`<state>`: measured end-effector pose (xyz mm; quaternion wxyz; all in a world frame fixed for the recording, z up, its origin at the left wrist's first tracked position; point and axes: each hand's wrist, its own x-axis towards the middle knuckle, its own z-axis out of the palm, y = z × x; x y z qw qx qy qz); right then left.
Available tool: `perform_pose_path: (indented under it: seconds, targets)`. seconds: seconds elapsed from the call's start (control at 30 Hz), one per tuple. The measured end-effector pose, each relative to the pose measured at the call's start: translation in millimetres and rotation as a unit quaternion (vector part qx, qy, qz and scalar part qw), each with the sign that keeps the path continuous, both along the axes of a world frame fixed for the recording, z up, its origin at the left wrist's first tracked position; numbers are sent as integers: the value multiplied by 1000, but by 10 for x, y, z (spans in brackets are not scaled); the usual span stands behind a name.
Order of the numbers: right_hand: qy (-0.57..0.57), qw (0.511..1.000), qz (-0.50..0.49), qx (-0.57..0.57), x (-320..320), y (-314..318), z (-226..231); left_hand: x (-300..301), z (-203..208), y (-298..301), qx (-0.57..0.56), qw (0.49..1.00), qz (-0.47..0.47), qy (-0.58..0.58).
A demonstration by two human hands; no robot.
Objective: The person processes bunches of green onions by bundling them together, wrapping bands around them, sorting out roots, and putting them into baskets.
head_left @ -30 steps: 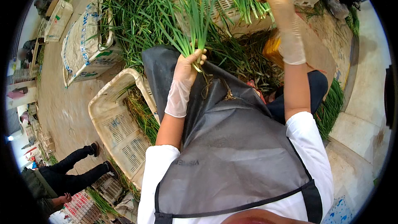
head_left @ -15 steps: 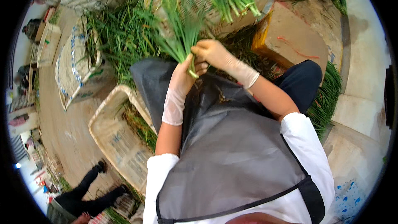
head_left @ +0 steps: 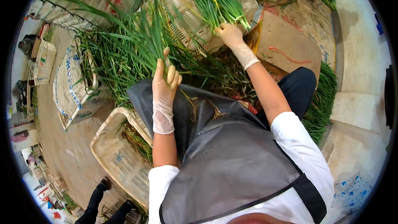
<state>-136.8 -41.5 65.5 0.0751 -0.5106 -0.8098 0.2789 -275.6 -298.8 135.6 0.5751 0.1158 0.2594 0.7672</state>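
Note:
My left hand, in a thin white glove, is shut on a bunch of long green chives held upright above my grey apron. My right hand, also gloved, reaches forward and grips a second bundle of chives lying on a pale plastic crate. Loose chives and trimmings cover the ground between the two hands.
A flat plastic crate with green scraps lies at my left knee. A printed cardboard box stands further left. A brown cardboard sheet lies at the right, and more chives lie beside my right leg. A person's dark legs show at lower left.
My right hand left the bunch in my left hand and reached forward to the bundle on the crate. My left hand kept holding its bunch.

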Motion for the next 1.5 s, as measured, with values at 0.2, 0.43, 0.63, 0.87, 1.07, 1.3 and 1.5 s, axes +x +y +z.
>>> perform_pose_path:
  seconds: [0.2,0.43,0.63,0.87,1.07,1.3,1.5]
  targets:
    - [146,962,22,-228,180,-50,371,-114,-538,54,-114,989,-17,-88]
    - [381,854,-12,-354,341,-681,657,151,-367,240,-105,989,2,-106]
    - [437,853,14,-284,167,-992,766,325,-381,464,-141,985,45,-87]
    - [181,946,209,170,192,-1472,496,406,-384,457,-207,974,74,50]
    - [193,950,26,243,161,-954,110,256,-269,144,-152,986,66,21]
    - [-70,995,13,63,-135,-54,76,55,32,92,-51,997,63,14]
    - [-40,990,25,130,-280,-198,123,121,-427,90,-125,991,25,-46]
